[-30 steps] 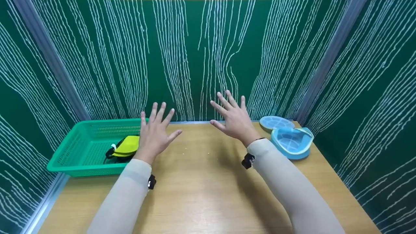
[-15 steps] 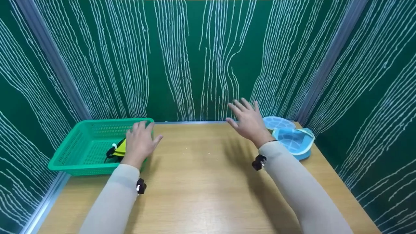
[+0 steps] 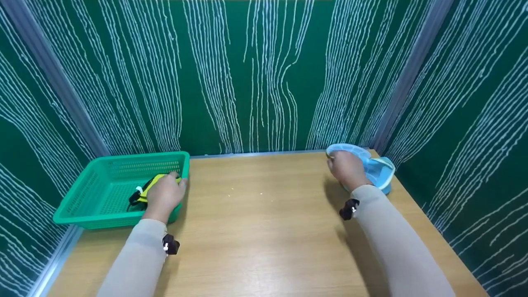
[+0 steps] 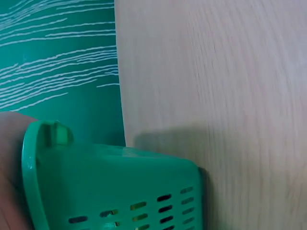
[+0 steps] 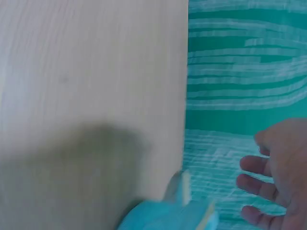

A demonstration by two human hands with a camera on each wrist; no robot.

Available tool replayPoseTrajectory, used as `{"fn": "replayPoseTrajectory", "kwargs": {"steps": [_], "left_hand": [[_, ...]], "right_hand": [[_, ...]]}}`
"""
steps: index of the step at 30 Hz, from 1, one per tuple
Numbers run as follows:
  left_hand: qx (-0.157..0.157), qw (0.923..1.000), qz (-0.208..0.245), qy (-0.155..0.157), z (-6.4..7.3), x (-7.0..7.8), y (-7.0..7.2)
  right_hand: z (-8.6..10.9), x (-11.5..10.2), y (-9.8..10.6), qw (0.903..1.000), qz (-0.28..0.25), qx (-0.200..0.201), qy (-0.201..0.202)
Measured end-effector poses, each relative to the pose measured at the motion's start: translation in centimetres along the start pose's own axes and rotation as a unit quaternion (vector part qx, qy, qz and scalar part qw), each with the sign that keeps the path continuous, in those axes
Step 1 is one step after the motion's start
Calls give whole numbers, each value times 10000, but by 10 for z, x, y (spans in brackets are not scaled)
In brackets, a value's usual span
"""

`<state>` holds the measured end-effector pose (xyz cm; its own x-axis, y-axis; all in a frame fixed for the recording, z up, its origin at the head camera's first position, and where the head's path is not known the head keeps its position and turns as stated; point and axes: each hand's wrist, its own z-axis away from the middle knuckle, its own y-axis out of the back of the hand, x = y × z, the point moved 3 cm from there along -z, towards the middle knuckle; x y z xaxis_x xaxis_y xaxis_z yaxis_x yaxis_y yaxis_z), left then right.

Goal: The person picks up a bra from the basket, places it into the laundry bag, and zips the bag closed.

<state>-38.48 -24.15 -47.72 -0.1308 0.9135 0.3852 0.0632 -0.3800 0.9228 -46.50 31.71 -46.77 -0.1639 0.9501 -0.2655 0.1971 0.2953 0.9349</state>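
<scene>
In the head view my left hand (image 3: 164, 194) reaches over the right rim of a green plastic basket (image 3: 119, 216). Under its fingers lies a yellow-and-black item (image 3: 151, 184) with a white tag and a black loop. The left wrist view has the hand (image 4: 10, 175) beside the basket rim (image 4: 29, 165), its fingertips hidden; whether it grips anything I cannot tell. My right hand (image 3: 348, 168) is over a light-blue case (image 3: 377, 171), whose oval lid (image 3: 350, 147) is folded back and whose edge is yellowish. The right wrist view shows that hand's fingers (image 5: 259, 186) loosely bent, apart, holding nothing.
The wooden table (image 3: 255, 231) bears a few tiny white specks (image 3: 231, 192). Green panels with wavy white lines (image 3: 255, 82) enclose its back and sides, joined by grey metal posts (image 3: 406, 82). Each wrist wears a small black device (image 3: 349, 209).
From spread out over the table, both hands have come down and apart: the left onto the basket's right side and the yellow item, the right onto the blue case.
</scene>
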Motion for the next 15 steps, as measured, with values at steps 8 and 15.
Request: {"fn": "replayPoseTrajectory", "kwargs": {"steps": [8,15], "left_hand": [[-51,9998,181,9,1,-1,-8],[-41,9988,477,62,-1,0,-9]], "right_hand": [[18,49,-8,9841,-499,-730,-1537],[31,74,-23,9628,-792,-1324,-2220]]}}
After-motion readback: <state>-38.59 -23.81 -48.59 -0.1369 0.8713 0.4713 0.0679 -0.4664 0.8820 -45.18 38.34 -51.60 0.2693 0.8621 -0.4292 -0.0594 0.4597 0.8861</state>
